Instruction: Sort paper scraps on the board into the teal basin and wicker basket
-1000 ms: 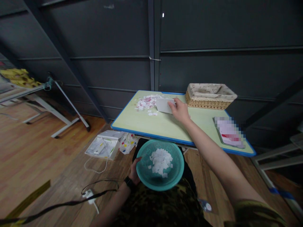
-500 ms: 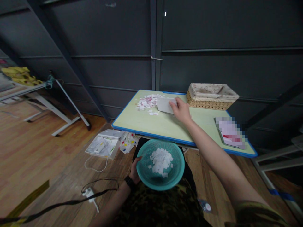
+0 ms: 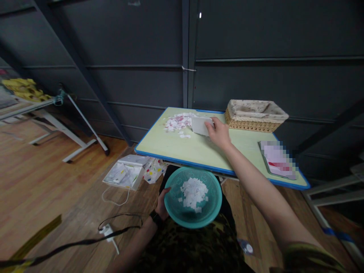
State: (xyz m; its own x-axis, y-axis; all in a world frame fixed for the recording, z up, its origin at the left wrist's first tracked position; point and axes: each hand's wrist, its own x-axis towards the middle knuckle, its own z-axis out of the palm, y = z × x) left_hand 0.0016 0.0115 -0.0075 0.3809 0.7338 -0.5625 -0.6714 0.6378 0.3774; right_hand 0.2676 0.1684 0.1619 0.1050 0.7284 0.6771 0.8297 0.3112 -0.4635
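My right hand point(image 3: 218, 132) reaches out over the yellow-green table point(image 3: 199, 149) and grips a white card point(image 3: 200, 125) standing on edge. The card rests against a heap of small white and pink paper scraps point(image 3: 178, 122) at the table's far left. My left hand point(image 3: 162, 203) holds the rim of a teal plastic bowl point(image 3: 192, 197) in my lap, just under the table's near edge. White paper scraps point(image 3: 194, 192) fill the middle of the bowl.
A wicker basket point(image 3: 256, 115) with cloth lining stands at the table's far right, a pink and white booklet point(image 3: 277, 159) near its right edge. On the wooden floor lie an open white box point(image 3: 124, 174), a cable with plug point(image 3: 106, 229) and a folding rack point(image 3: 65, 125) to the left.
My right hand and the card barely shift, staying against the scrap heap. The bowl and left hand hold still; the view drifts slightly.
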